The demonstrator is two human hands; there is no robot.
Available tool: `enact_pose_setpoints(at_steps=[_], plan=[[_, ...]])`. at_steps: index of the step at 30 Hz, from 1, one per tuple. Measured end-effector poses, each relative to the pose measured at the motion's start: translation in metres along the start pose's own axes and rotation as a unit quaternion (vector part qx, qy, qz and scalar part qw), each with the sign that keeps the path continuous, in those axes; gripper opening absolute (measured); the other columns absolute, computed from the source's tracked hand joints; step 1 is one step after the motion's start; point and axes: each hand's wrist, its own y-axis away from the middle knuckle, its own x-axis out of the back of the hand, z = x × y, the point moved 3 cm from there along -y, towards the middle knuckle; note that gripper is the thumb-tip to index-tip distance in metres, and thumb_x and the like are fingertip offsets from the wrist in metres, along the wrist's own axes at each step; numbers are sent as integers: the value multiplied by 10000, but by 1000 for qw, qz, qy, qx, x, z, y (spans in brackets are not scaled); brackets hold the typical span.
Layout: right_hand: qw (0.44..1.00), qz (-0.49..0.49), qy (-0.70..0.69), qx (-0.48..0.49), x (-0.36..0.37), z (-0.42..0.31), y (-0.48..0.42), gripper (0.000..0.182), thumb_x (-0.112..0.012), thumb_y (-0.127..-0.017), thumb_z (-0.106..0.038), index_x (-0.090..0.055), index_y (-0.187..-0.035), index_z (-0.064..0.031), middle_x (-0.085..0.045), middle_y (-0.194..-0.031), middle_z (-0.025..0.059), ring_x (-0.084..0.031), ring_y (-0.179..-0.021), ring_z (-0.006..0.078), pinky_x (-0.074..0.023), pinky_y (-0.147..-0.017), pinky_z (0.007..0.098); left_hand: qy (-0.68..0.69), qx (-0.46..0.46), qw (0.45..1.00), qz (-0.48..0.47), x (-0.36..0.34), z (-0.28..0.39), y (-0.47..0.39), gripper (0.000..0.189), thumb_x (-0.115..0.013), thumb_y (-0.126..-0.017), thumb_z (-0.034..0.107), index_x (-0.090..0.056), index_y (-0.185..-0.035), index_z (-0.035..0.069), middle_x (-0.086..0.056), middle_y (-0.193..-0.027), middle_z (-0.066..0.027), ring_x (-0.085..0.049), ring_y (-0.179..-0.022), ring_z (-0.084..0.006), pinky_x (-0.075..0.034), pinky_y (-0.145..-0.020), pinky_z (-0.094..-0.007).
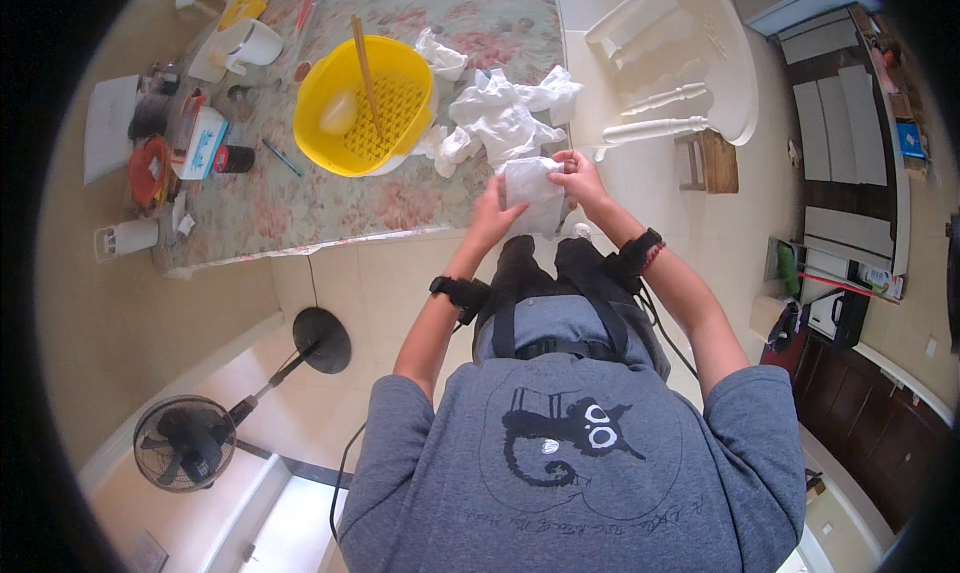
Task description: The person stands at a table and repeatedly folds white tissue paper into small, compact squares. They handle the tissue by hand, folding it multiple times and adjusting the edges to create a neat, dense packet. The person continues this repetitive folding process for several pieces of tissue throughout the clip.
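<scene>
Both of my hands grip a white sheet point(534, 190), thin like tissue or soft plastic, at the table's near right edge. My left hand point(491, 216) pinches its left side with the thumb on top. At the upper right corner, my right hand point(581, 179) holds it between thumb and fingers. Just beyond lies a heap of crumpled white sheets point(499, 115) of similar look. To its left stands a yellow plastic basket point(307, 115) with a perforated bottom. Inside are a pair of wooden chopsticks point(367, 77) and a pale translucent lump point(339, 113) that I cannot identify.
A floral tablecloth point(247, 205) covers the table. On its left are a white mug point(255, 41), a pen point(281, 157), a tissue pack point(201, 145) and a dark jar point(234, 159). A white chair point(720, 62) stands at right, a pedestal fan point(185, 443) at lower left.
</scene>
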Motion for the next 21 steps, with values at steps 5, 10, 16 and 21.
enact_pose_setpoints(at_steps=[5,10,16,21], plan=[[992,-71,57,83,-9,-29,25,352,-565,-738,22,-448,-1067,-26,-601,-854,56,-570,-770,104,-453,-678,229,-194,-258,945,47,20,81,-2,336,-669,-723,172,-541,-1013,62,-573,-897,-98,-573,-829,-241,-450,-721,-329],[986,-86,69,124,-9,-34,33,297,-553,-772,-6,-470,-1057,-12,-612,-853,59,-576,-790,99,-456,-692,230,-170,-224,959,-30,13,85,-16,216,-671,-711,166,-569,-856,41,-571,-864,-92,-561,-827,-259,-436,-735,-330],[986,-69,86,127,-7,-35,35,211,-556,-822,-93,-543,-1013,-4,-612,-861,63,-574,-778,108,-455,-695,232,-195,-243,950,12,12,86,-17,221,-670,-699,170,-551,-862,79,-574,-844,-58,-569,-818,-231,-407,-738,-357],[978,-58,106,170,-8,-35,34,208,-516,-845,-109,-541,-1027,-12,-612,-858,71,-560,-748,106,-450,-693,245,-145,-247,958,7,8,94,-16,206,-667,-699,156,-542,-846,85,-575,-819,-52,-565,-810,-230,-405,-716,-354]])
